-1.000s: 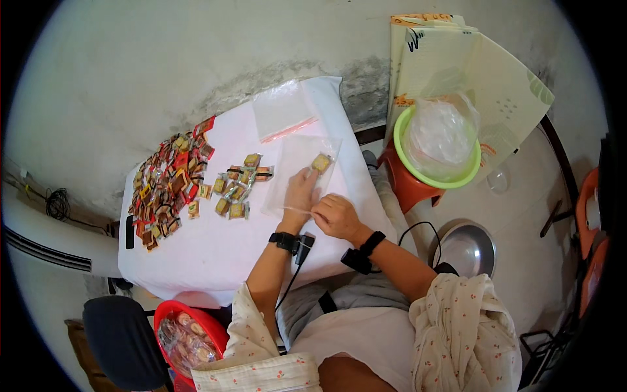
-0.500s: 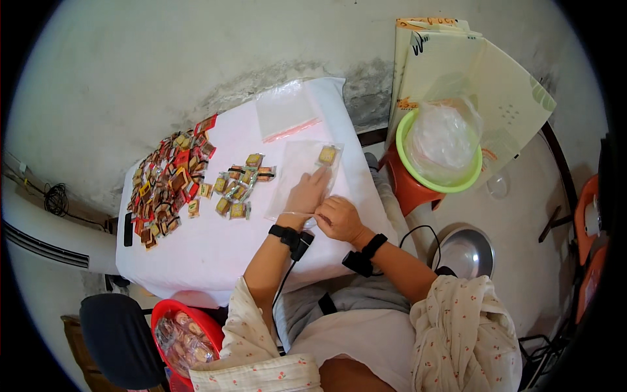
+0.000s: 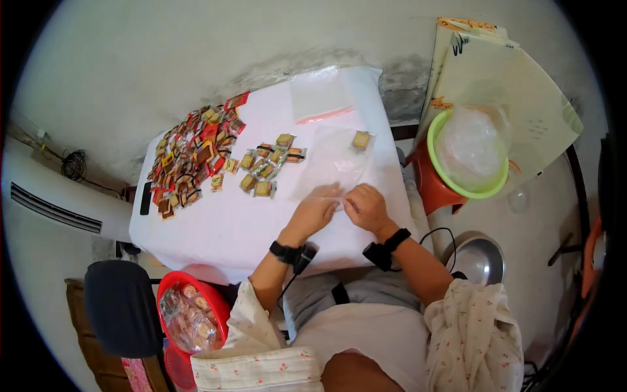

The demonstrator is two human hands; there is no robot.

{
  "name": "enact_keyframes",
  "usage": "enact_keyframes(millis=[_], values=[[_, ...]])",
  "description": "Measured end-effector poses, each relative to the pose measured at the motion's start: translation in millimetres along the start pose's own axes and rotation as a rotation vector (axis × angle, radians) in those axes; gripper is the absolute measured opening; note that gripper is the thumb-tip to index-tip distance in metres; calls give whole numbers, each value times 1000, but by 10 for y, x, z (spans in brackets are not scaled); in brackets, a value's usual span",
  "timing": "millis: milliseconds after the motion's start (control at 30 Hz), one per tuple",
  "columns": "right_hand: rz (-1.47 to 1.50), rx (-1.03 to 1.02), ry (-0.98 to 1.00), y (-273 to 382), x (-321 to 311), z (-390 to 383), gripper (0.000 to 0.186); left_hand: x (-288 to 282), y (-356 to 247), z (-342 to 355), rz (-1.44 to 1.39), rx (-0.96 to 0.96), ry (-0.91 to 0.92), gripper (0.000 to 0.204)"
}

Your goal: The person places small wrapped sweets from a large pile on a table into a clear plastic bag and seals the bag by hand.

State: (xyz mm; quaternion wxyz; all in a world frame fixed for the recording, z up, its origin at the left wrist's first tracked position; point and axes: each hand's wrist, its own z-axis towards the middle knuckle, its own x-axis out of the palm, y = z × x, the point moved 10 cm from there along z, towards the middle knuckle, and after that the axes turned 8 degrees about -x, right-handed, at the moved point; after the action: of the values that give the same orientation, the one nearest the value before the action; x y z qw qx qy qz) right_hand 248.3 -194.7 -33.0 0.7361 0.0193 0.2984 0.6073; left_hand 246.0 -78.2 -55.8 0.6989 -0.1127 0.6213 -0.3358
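Note:
A clear plastic bag [image 3: 326, 160] lies flat on the white-covered table, its mouth toward me. One small wrapped biscuit [image 3: 360, 140] sits at the bag's far right corner. At the mouth, my right hand [image 3: 367, 208] is closed on the bag's right edge. My left hand [image 3: 313, 215] is beside it, fingers bent and closed on the mouth's edge; its fingertips are partly hidden by the film. Left of the bag lies a small group of wrapped biscuits [image 3: 264, 170]. Farther left spreads a big heap of wrapped biscuits [image 3: 196, 153] in red, brown and yellow.
More flat clear bags [image 3: 320, 98] lie at the table's back. A black phone [image 3: 145, 198] is at the left edge. A red basket [image 3: 225, 307] with packaged food stands low left. On the right are a green basin [image 3: 503, 176] holding plastic film and a metal bowl [image 3: 480, 261].
My left hand has drawn back out of the bag to its mouth. The biscuit stays in the far corner. The whole view has shifted, with the table now farther right.

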Motion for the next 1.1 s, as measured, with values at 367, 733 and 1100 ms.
enact_keyframes(millis=[367,733,1100], values=[[14,-14,27,51,-11,20,11,-1093,552,182,619,-160,-534,24],[-2,20,-1,-4,-39,-38,10,-1296,633,96,470,-265,-601,21],[39,68,-51,-27,-102,16,11,-492,-210,-605,48,-25,-363,33]])
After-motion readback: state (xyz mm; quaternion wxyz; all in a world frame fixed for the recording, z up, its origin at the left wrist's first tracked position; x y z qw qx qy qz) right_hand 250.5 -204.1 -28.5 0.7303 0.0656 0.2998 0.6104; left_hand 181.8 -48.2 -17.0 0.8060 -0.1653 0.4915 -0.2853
